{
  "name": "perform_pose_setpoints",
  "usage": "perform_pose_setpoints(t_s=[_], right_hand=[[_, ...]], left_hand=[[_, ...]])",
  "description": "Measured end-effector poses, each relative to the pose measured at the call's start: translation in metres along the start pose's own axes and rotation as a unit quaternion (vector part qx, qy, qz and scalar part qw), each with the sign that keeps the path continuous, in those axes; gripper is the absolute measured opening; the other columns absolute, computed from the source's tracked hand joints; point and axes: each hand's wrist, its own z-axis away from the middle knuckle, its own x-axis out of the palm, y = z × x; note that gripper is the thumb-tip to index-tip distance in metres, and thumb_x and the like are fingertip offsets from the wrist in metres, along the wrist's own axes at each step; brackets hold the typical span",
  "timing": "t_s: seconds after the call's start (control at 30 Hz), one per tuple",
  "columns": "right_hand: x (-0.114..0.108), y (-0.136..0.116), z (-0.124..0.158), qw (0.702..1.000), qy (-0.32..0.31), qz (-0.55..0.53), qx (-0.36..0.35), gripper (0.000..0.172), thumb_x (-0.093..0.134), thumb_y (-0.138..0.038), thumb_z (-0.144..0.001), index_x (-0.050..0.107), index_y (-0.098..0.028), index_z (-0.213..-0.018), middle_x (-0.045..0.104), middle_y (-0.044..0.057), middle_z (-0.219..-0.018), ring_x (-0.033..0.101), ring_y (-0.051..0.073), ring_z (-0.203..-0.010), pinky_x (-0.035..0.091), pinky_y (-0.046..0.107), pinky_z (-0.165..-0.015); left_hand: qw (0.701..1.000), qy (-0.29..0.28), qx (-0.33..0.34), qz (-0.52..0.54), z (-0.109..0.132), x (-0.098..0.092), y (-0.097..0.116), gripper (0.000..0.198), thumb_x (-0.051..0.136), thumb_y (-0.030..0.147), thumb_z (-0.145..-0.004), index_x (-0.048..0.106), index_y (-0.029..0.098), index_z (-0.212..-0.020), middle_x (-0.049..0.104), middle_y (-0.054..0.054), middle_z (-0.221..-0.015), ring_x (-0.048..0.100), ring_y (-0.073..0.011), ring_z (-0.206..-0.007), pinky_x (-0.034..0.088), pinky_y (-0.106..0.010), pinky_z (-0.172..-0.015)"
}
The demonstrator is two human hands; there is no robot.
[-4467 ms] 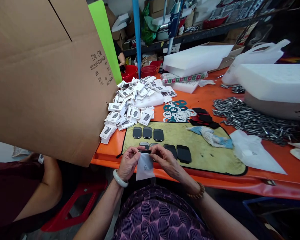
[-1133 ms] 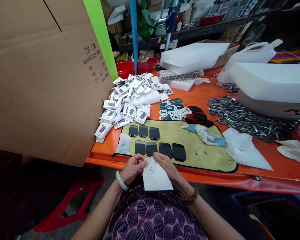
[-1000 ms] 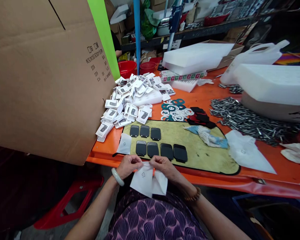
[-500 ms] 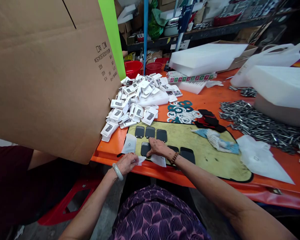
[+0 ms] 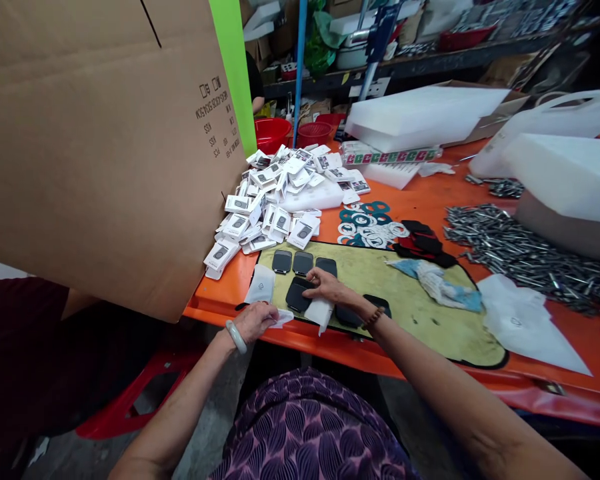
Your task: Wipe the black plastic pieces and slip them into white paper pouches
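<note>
My left hand (image 5: 256,321) rests at the table's front edge, fingers closed on a small white plastic bag (image 5: 281,319). My right hand (image 5: 330,288) reaches over the yellow-green mat (image 5: 410,303) and pinches a black rounded pad (image 5: 298,294), lifting its edge; a second white bag (image 5: 319,313) hangs under that hand. Three more black pads (image 5: 303,263) lie in a row behind, and others (image 5: 375,304) are partly hidden by my wrist. Another white bag (image 5: 261,285) lies on the mat's left end.
A big cardboard box (image 5: 100,147) fills the left. A heap of small white packets (image 5: 280,200) sits behind the mat, with teal rings (image 5: 365,223), black pieces (image 5: 420,239), a rag (image 5: 437,283), metal pins (image 5: 520,250), white foam slabs (image 5: 420,113) and loose bags (image 5: 520,320) on the orange table (image 5: 430,200).
Both hands held a white bag over my lap; then the right hand went forward onto the mat and took hold of a black pad. The left hand moved to the table edge with its bag.
</note>
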Motion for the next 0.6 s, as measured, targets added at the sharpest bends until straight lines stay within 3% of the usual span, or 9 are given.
perform_pose_setpoints(t_s=[0.1, 0.2, 0.43, 0.6], right_hand=[[-0.007, -0.003, 0.022, 0.968, 0.039, -0.248, -0.024, 0.047, 0.077, -0.037, -0.059, 0.052, -0.020, -0.095, 0.051, -0.007, -0.067, 0.046, 0.010, -0.056, 0.034, 0.023, -0.052], [-0.008, -0.012, 0.047, 0.936, 0.052, -0.341, -0.069, 0.041, 0.080, -0.036, -0.059, 0.057, -0.020, -0.089, 0.061, -0.002, -0.082, 0.054, 0.012, -0.067, 0.041, 0.024, -0.059], [0.010, -0.015, 0.082, 0.927, 0.105, -0.339, -0.124, 0.030, 0.079, -0.038, -0.064, 0.063, -0.022, -0.084, 0.065, 0.000, -0.083, 0.058, 0.015, -0.074, 0.047, 0.027, -0.067], [-0.005, -0.015, 0.096, 0.949, 0.057, -0.275, -0.141, 0.034, 0.076, -0.037, -0.068, 0.066, -0.021, -0.096, 0.068, 0.002, -0.090, 0.061, 0.018, -0.082, 0.049, 0.030, -0.074]], left_hand=[[1.000, -0.018, 0.004, -0.002, -0.002, -0.004, 0.010, 0.012, 0.058, 0.015, -0.078, 0.069, 0.021, -0.078, 0.065, -0.003, -0.078, 0.057, -0.0179, -0.075, 0.044, -0.026, -0.072], [1.000, -0.017, 0.019, 0.010, -0.006, -0.007, 0.025, 0.012, 0.059, 0.016, -0.078, 0.070, 0.022, -0.077, 0.065, -0.003, -0.078, 0.058, -0.0181, -0.076, 0.044, -0.026, -0.072], [0.996, 0.032, 0.071, 0.046, -0.011, -0.011, 0.060, 0.012, 0.059, 0.023, -0.082, 0.071, 0.020, -0.078, 0.065, -0.006, -0.081, 0.060, -0.0173, -0.076, 0.045, -0.026, -0.071], [0.994, 0.009, 0.080, 0.079, -0.012, -0.009, 0.073, 0.013, 0.061, 0.025, -0.082, 0.067, 0.017, -0.075, 0.067, -0.004, -0.077, 0.058, -0.0157, -0.074, 0.045, -0.026, -0.074]])
